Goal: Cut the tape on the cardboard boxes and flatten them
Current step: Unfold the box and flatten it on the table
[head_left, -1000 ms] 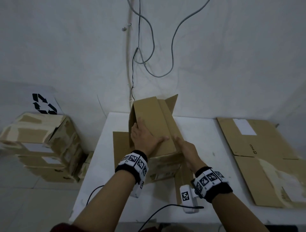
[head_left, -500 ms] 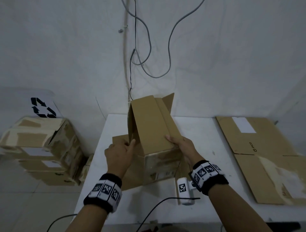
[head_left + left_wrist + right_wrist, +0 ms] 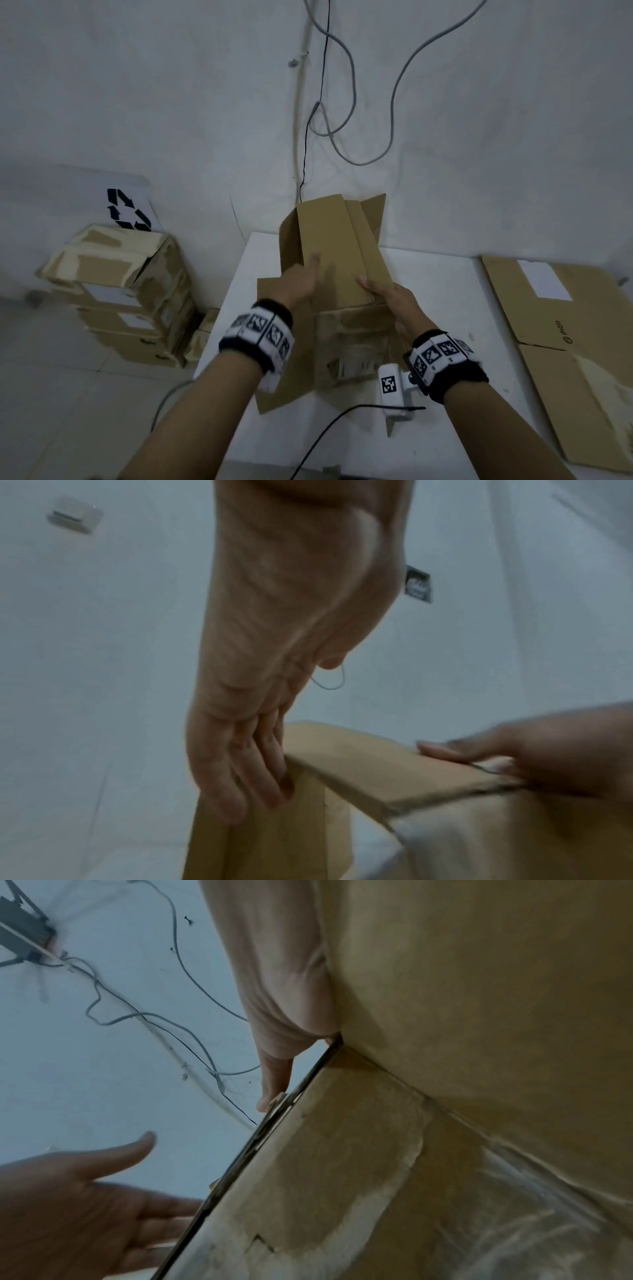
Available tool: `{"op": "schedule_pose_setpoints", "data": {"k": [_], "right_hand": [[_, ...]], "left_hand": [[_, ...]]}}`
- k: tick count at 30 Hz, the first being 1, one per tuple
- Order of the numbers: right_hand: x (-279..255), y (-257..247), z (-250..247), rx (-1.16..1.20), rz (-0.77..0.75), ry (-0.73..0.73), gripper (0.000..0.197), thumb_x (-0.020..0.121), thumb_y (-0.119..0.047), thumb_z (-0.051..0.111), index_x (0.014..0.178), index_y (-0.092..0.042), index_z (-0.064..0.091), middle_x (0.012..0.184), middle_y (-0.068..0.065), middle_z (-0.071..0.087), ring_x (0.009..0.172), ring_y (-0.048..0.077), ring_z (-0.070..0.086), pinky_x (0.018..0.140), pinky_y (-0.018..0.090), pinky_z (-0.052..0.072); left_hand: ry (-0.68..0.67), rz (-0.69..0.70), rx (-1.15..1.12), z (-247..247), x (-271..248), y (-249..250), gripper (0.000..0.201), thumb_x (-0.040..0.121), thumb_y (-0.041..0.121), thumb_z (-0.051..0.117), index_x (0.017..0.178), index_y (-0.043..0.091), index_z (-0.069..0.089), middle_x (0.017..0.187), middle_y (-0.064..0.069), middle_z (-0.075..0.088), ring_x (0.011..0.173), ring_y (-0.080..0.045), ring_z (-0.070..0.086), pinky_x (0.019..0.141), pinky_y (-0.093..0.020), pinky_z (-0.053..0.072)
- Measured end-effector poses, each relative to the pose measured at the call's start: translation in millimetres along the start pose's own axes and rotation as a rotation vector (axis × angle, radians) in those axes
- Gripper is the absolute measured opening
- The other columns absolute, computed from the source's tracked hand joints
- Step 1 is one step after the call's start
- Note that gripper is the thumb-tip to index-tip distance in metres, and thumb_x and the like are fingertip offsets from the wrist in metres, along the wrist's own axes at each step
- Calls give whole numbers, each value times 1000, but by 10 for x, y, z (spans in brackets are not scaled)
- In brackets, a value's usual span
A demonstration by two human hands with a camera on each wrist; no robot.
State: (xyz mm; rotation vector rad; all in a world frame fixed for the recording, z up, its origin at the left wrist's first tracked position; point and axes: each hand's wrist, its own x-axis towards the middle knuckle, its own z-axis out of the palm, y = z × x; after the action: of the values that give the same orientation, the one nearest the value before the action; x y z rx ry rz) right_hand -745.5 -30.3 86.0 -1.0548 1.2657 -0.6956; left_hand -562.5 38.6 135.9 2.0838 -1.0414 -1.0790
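Head view: we see cardboard box on table; left wrist view alone shows left hand fingers straight against flap; right hand grips box edge

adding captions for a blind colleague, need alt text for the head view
Two bare hands work a cardboard box on a white table: the left hand lies flat on its side panel, the right hand grips its near right corner. Flattened cardboard lies on the right, and stacked boxes stand on the floor at left.
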Motion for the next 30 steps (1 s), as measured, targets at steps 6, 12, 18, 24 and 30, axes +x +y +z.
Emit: {"op": "schedule_pose_setpoints", "data": {"k": [6,12,18,24,30], "right_hand": [[-8,84,-88,-9,6,-20,68,65,-42,88,120,-9,65,107,5,74,98,23,70,84,34,57],[66,135,-126,-119,-55,1,89,56,-66,85,126,-19,55,113,-6,68,104,16,65,97,40,52],[407,-109,78,-434,-291,-24,60,77,-72,63,125,-39,50,125,-7,57,110,11,58,99,39,50],[754,-185,106,-625,-320,-170,98,71,-92,7,146,-36,36,154,4,35,142,29,31,119,51,22],[965,-228,92,-696,-114,-303,121,51,-89,68,150,-45,12,163,-4,8,145,23,27,117,49,30]], "left_hand": [[73,-49,-148,-313,938,119,79,97,63,19,149,3,29,153,-20,32,137,-34,36,113,-41,27],[29,7,-57,-308,1241,134,80,95,58,37,153,9,14,158,-14,20,141,-36,28,113,-45,28],[-293,-54,94,68,824,92,139,62,89,50,146,12,-28,161,-15,-4,147,-35,8,119,-49,16],[-196,160,232,188,883,-499,127,76,66,64,141,26,-38,158,-14,22,131,-32,44,107,-41,39],[-292,157,-1,59,1172,-729,101,90,45,60,140,46,-28,158,-2,22,138,-25,37,113,-39,33]]}}
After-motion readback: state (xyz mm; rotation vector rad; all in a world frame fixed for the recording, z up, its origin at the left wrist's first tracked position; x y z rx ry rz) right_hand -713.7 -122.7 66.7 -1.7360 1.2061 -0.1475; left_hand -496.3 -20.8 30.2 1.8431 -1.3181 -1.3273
